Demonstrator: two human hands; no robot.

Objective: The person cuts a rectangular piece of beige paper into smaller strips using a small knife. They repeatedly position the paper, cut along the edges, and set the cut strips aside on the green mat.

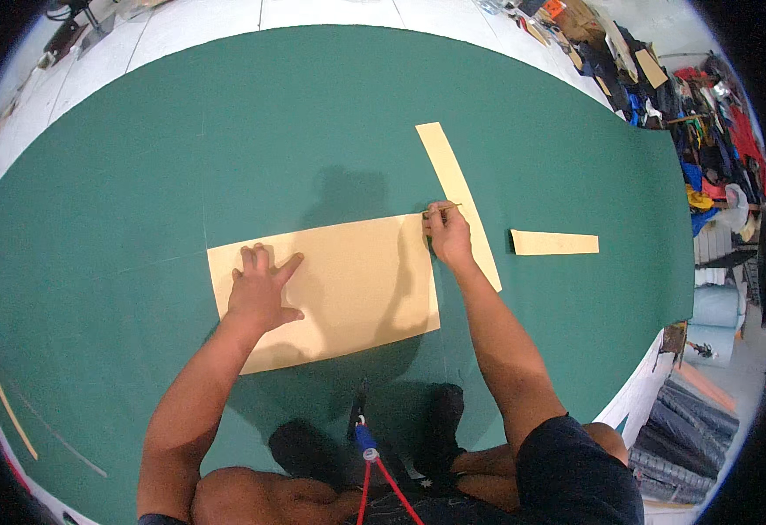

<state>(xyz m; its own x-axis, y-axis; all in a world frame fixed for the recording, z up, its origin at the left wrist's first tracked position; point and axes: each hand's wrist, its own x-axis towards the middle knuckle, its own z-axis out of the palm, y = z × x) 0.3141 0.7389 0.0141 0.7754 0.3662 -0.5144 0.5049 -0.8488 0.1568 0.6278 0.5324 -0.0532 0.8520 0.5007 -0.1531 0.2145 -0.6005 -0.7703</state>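
A rectangular tan card sheet [356, 280] lies on a wide green cloth [251, 114]. My left hand [260, 289] presses flat on the sheet's left part, its fingers spread. At the upper right corner of the sheet, my right hand [446, 232] is closed in a pinch round a thin pencil-like stick [454, 206]. The end of the stick at the sheet is hidden by the fingers. Just right of that hand runs a long narrow tan strip [440, 153], passing partly behind my wrist.
A shorter tan card piece [558, 243] lies farther right on the cloth. At the lower left is a thin yellowish strip [15, 416]. White tiles [199, 26] border the far side. Mixed cloth and bags [706, 188] are heaped at the right, above dark rolls [676, 437].
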